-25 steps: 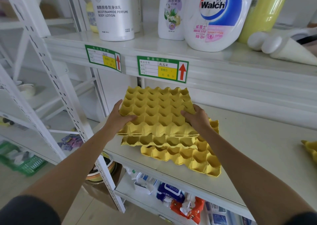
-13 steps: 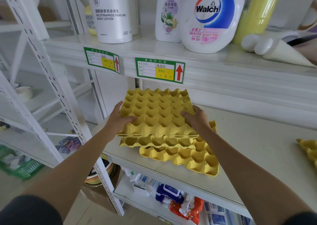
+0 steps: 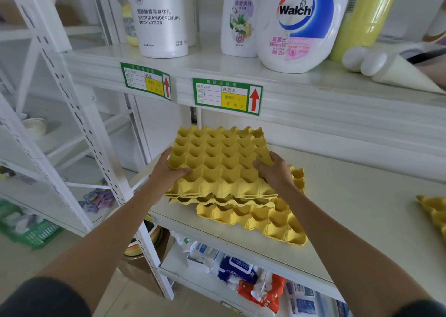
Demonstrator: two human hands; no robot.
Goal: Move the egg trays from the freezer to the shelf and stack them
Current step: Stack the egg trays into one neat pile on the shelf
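Note:
A yellow egg tray (image 3: 222,157) is held level over the white shelf (image 3: 350,196). My left hand (image 3: 166,171) grips its left edge with the thumb on top. My right hand (image 3: 275,171) grips its right edge the same way. Directly beneath it lie more yellow trays (image 3: 217,199), their front edges nearly lined up with it. The lowest tray (image 3: 265,220) is skewed and sticks out to the front right. Whether the held tray touches the ones below is unclear. Part of another yellow tray (image 3: 434,210) shows at the right edge.
The upper shelf carries a body lotion bottle (image 3: 161,17), a Walch bottle (image 3: 296,24) and other bottles. Two green price labels (image 3: 226,97) hang on its front rail. A perforated white upright (image 3: 79,123) stands on the left. Wipe packets (image 3: 241,268) fill the lower shelf.
The held tray has sunk closer to the trays beneath it, narrowing the gap at the front edge. Both hands keep the same grip.

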